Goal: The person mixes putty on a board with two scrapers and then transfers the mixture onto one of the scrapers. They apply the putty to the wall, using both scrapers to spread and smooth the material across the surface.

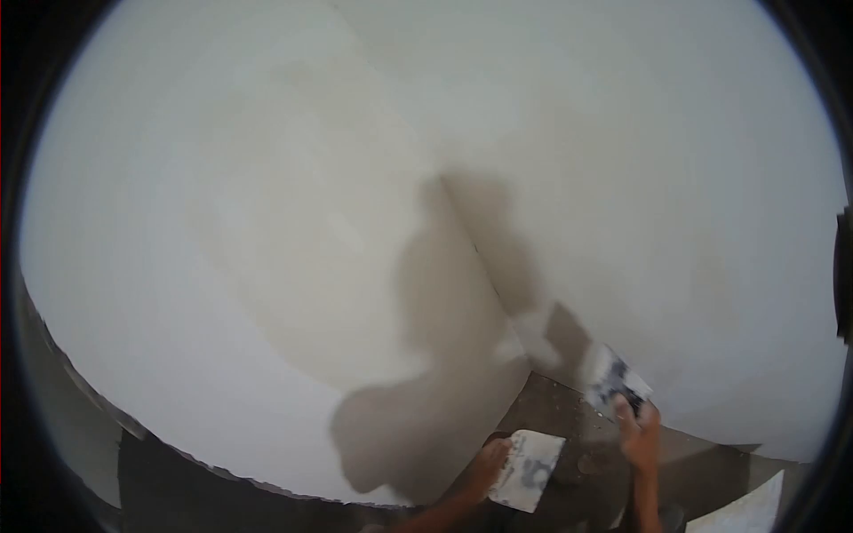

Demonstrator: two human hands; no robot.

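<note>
My right hand is closed around a putty knife whose blade is smeared white and dark. Its blade is raised close to the right wall, near the low end of the corner. Lower and to the left, my left hand grips a flat rectangular putty plate by its left edge. White and grey smears cover the plate's face, and the fingers behind it are hidden.
The pale left wall and right wall meet in a corner line, with my shadow falling across it. Brown floor shows below. A white sheet-like piece lies at bottom right, and a dark object stands at the right edge.
</note>
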